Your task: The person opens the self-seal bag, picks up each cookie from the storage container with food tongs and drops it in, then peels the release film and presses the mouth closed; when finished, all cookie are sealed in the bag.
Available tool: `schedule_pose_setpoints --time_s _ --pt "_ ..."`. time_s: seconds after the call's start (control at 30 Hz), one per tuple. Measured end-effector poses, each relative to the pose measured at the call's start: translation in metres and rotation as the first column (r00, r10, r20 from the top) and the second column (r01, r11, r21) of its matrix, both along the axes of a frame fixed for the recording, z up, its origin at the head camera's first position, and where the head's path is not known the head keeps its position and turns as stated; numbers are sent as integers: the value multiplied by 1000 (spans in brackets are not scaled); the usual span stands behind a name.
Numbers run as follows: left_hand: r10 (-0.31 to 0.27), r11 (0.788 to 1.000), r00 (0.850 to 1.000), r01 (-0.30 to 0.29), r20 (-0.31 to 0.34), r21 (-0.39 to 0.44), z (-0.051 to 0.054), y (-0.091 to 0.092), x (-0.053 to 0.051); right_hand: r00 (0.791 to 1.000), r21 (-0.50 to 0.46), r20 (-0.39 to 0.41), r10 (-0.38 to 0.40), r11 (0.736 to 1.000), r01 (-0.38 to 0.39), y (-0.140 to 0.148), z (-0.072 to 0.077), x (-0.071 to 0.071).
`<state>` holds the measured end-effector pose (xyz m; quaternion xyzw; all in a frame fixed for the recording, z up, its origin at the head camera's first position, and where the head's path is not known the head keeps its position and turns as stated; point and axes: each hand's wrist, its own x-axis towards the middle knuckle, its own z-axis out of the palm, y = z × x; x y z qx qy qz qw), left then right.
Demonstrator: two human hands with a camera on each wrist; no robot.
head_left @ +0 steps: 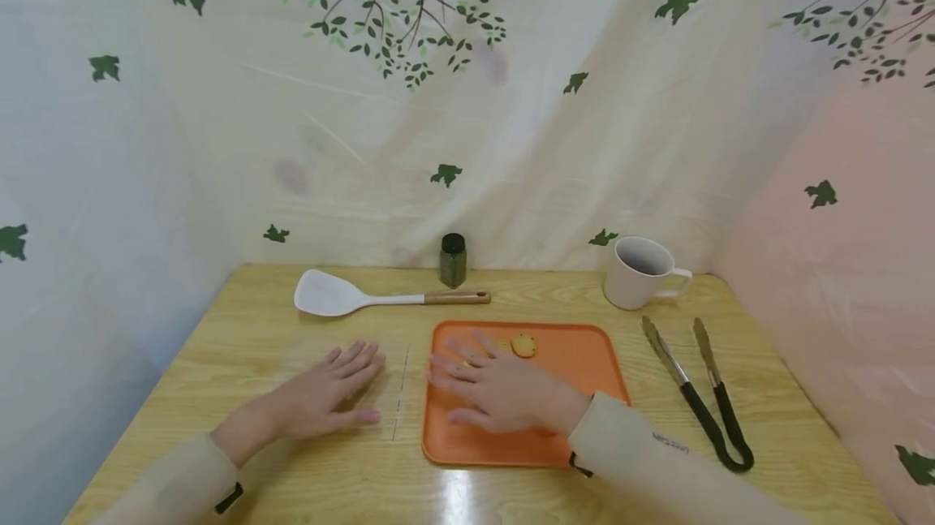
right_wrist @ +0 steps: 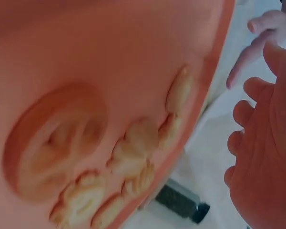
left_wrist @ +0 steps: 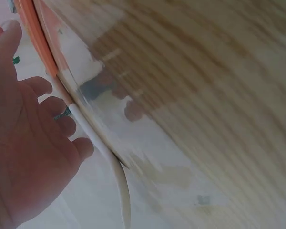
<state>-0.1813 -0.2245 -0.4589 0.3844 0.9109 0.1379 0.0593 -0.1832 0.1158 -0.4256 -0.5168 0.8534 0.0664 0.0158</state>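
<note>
Over the wooden table, left of the orange tray (head_left: 584,363), my left hand (head_left: 317,402) is palm down with its fingers extended and holds nothing. Near its fingertips a clear, shiny flat sheet (head_left: 387,391) with a thin dashed line lies on the table; its kind is hard to tell. My right hand (head_left: 504,389) hovers spread above the tray, also holding nothing. A round cookie (head_left: 523,346) shows past its fingers. The right wrist view shows several pale, scalloped pieces (right_wrist: 133,145) along the tray's edge beside a large round brownish piece (right_wrist: 57,140); the hand covers most of these in the head view.
Behind the tray lie a white spatula (head_left: 329,294) with a wooden handle and a dark-capped jar (head_left: 453,261). At right stand a white mug (head_left: 634,277) and black-handled tongs (head_left: 704,411), jaws apart. A leaf-printed cloth (head_left: 351,152) hangs around the table (head_left: 241,330).
</note>
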Motion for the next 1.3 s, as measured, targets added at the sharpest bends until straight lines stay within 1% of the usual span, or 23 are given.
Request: schedule_pose_setpoints --time_s 0.07,0.17,0.33,0.43,0.53,0.63,0.73,0.83,1.0,1.13,1.2,1.3 --pt "1 1000 1000 -1 10 -11 -1 2 0 1000 21 -10 30 999 -29 -10 -4 0" --pt "7 1000 1000 -7 24 -31 -3 4 -1 999 42 -20 48 998 -47 -24 -4 -2" --pt "27 998 998 -25 51 -51 -3 5 -1 1000 88 -11 27 996 -26 -40 -6 -7" --pt "29 998 998 -26 51 -62 -3 7 -3 1000 136 16 9 991 -11 -45 -9 -8" --pt "27 997 998 -22 60 -69 -3 10 -4 998 167 59 -9 986 -1 -50 -10 -6" --pt "32 997 995 -25 90 -74 -4 11 -4 993 184 113 -31 983 10 -54 -9 -4" --pt "41 996 992 -32 119 -77 -4 10 -3 989 198 140 -39 980 11 -57 -7 -4" --pt "46 996 991 -36 128 -81 -3 10 -3 991 208 134 -28 978 -1 -59 -6 -6" --pt "43 997 991 -33 123 -77 0 9 -2 993 215 120 -4 976 -22 -63 -7 -7" --pt "38 997 992 -30 120 -69 2 9 -2 997 224 82 -3 974 -16 -65 -8 -6" --pt "34 997 993 -27 109 -66 1 9 -4 998 228 56 -1 973 -12 -66 -8 -5" --pt "27 998 995 -22 95 -59 0 9 -6 999 236 39 -3 972 -6 -66 -7 -4"
